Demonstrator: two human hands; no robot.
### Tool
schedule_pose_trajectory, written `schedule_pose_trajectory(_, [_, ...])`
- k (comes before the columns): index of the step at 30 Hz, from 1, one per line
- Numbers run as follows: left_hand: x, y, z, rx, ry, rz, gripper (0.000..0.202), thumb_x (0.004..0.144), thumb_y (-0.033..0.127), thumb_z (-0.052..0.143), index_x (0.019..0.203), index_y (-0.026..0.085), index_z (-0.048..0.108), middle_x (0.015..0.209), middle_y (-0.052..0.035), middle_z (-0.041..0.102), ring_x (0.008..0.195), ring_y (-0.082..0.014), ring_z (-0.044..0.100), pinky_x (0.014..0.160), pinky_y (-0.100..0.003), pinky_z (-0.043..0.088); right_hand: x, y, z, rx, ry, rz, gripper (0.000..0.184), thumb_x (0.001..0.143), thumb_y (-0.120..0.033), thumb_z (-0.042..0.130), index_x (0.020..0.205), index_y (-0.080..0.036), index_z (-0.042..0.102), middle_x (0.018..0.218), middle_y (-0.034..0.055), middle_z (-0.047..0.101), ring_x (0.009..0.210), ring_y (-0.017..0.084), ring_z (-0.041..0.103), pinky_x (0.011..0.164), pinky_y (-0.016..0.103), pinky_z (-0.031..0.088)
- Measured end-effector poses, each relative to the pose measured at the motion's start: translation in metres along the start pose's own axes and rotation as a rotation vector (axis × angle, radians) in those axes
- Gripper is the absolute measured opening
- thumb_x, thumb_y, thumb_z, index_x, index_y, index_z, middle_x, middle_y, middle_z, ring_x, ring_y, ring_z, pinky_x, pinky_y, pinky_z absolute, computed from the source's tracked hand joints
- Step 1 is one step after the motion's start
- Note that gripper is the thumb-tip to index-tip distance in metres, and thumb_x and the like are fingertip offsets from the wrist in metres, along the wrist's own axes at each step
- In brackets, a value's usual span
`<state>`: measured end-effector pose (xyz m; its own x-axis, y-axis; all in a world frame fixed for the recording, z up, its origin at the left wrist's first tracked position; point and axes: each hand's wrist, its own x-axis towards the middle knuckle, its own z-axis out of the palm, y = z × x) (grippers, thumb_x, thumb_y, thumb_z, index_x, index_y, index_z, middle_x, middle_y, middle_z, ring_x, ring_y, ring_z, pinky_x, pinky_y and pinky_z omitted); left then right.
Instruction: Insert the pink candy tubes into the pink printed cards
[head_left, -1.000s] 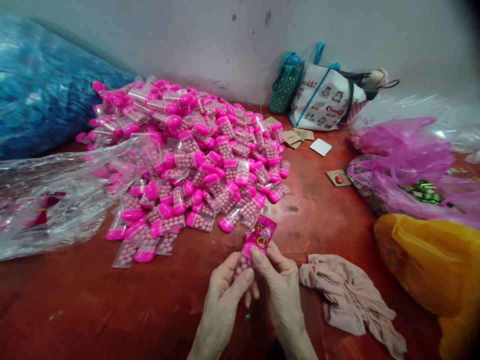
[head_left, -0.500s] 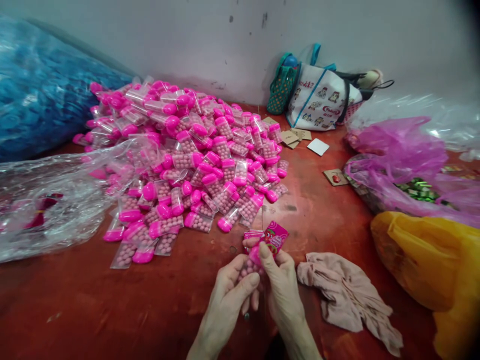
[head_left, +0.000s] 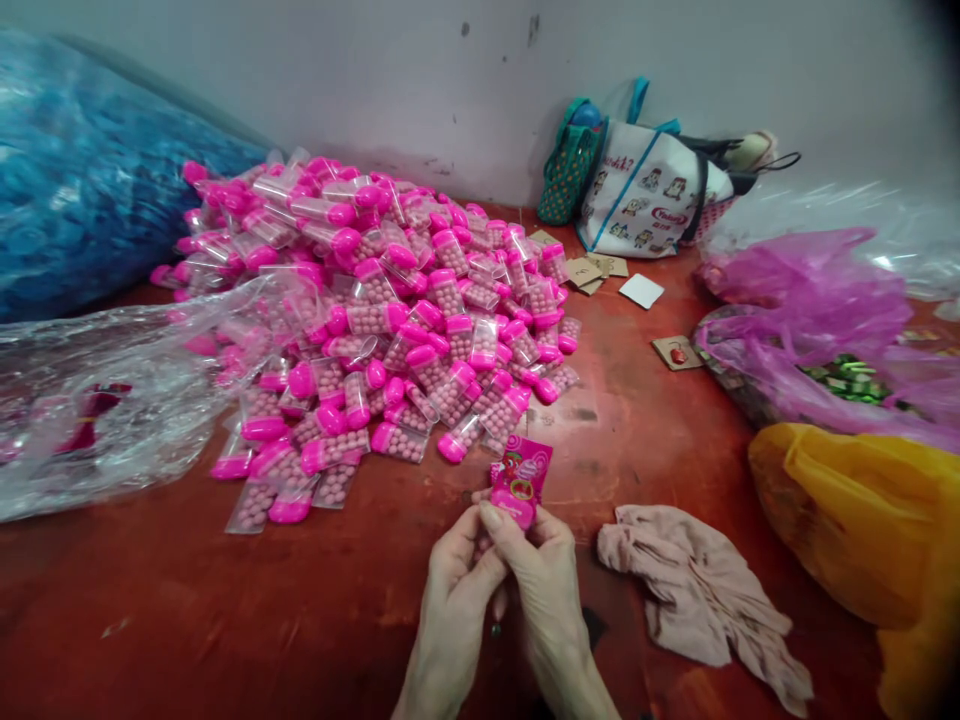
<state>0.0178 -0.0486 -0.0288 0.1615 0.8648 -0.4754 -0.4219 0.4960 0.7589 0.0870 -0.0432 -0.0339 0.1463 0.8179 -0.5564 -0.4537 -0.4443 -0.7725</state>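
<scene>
Low in the middle of the view, my left hand (head_left: 459,580) and my right hand (head_left: 541,575) are pressed together around one small clear candy bottle with a pink cap. A pink printed label (head_left: 520,478) sticks up from between the fingers of both hands. The bottle itself is mostly hidden by my fingers. Just beyond my hands lies a big heap of candy bottles (head_left: 375,320), clear with pink caps and pink balls inside, spread over the red table (head_left: 187,600).
A crumpled beige cloth (head_left: 697,590) lies right of my hands. A yellow bag (head_left: 870,520) and a purple bag (head_left: 810,320) sit at the right. Clear plastic (head_left: 97,410) and a blue sack (head_left: 82,170) fill the left. Tote bags (head_left: 645,190) lean on the wall; small cards (head_left: 641,292) lie nearby.
The pink label has swung from tilted right back to nearly upright, and my hands have closed tighter together and shifted slightly left.
</scene>
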Motion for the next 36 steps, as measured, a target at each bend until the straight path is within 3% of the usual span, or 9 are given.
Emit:
schedule_pose_trajectory(4, [-0.001,0.013,0.005,-0.175,-0.076,-0.108,0.015,0.081,0.029,0.054,0.085,0.015,0.058,0.059,0.0015,0.049,0.047,-0.0076,0.044,0.041,-0.017,0.032,-0.001,-0.004,-0.006,-0.027,-0.109,-0.075,0.029,0.077,-0.041,0.061,0.086,-0.014,0.063,0.042,-0.01,0.039,0.027,0.002,0.028,0.025,0.013,0.026])
schedule_pose_trajectory(6, [-0.002,0.017,0.005,-0.179,-0.091,-0.116,0.014,0.08,0.026,0.055,0.089,0.016,0.059,0.066,-0.0004,0.053,0.053,-0.0094,0.049,0.047,-0.019,0.039,-0.002,-0.008,-0.01,-0.083,-0.099,-0.16,0.025,0.08,-0.039,0.057,0.087,-0.016,0.064,0.049,-0.0074,0.044,0.033,0.003,0.033,0.029,0.013,0.028])
schedule_pose_trajectory(12, [0.002,0.018,-0.006,0.174,0.2,0.163,0.019,0.074,0.027,0.063,0.091,0.017,0.064,0.089,-0.0043,0.064,0.082,-0.0153,0.058,0.077,-0.024,0.044,-0.003,-0.019,-0.019,-0.325,-0.022,-0.296,0.025,0.079,-0.04,0.057,0.084,-0.018,0.067,0.065,0.0001,0.06,0.062,0.014,0.054,0.054,0.021,0.045])
schedule_pose_trajectory(16, [0.01,0.021,-0.01,0.011,0.051,0.067,0.017,0.074,0.03,0.063,0.08,0.014,0.064,0.063,-0.0004,0.062,0.048,-0.0104,0.052,0.046,-0.021,0.042,-0.006,-0.014,-0.019,-0.408,-0.088,-0.323,0.029,0.075,-0.043,0.06,0.092,-0.02,0.067,0.067,0.0005,0.063,0.06,0.015,0.055,0.051,0.022,0.045])
schedule_pose_trajectory(18, [0.013,0.025,-0.009,-0.142,0.066,-0.01,0.017,0.075,0.029,0.063,0.077,0.013,0.063,0.056,0.001,0.059,0.04,-0.0087,0.047,0.039,-0.02,0.036,-0.009,-0.013,-0.017,-0.435,-0.156,-0.318,0.032,0.075,-0.041,0.061,0.099,-0.02,0.065,0.07,0.0005,0.063,0.06,0.015,0.055,0.052,0.022,0.045])
schedule_pose_trajectory(21, [0.016,0.03,-0.007,-0.302,0.13,-0.023,0.018,0.075,0.03,0.063,0.079,0.012,0.063,0.066,-0.0023,0.063,0.047,-0.0097,0.052,0.047,-0.022,0.043,-0.013,-0.011,-0.016,-0.537,-0.239,-0.336,0.025,0.08,-0.038,0.058,0.093,-0.018,0.065,0.067,-0.0002,0.06,0.058,0.013,0.054,0.052,0.019,0.044])
schedule_pose_trajectory(24, [0.015,0.034,-0.007,-0.352,0.1,-0.011,0.019,0.071,0.029,0.067,0.077,0.012,0.064,0.064,-0.0023,0.063,0.051,-0.0111,0.055,0.054,-0.024,0.047,-0.018,-0.005,-0.018,-0.666,-0.156,-0.449,0.023,0.083,-0.036,0.053,0.094,-0.02,0.065,0.068,0.0005,0.062,0.058,0.013,0.056,0.052,0.019,0.046])
schedule_pose_trajectory(31, [0.009,0.03,-0.004,-0.429,-0.013,-0.073,0.014,0.071,0.023,0.067,0.078,0.012,0.067,0.06,-0.0011,0.06,0.051,-0.0084,0.053,0.062,-0.025,0.05,-0.029,0.003,-0.01,-0.781,-0.026,-0.644,0.037,0.088,-0.036,0.044,0.122,-0.023,0.052,0.108,0.0073,0.065,0.093,0.02,0.063,0.078,0.025,0.05])
schedule_pose_trajectory(36, [0.003,0.023,-0.003,-0.438,-0.022,-0.081,0.012,0.074,0.023,0.065,0.076,0.012,0.068,0.071,-0.0044,0.065,0.055,-0.0087,0.055,0.07,-0.026,0.05,-0.03,0.0,-0.003,-0.723,-0.073,-0.705,0.032,0.09,-0.03,0.039,0.117,-0.021,0.054,0.094,0.0071,0.068,0.078,0.019,0.066,0.068,0.023,0.052])
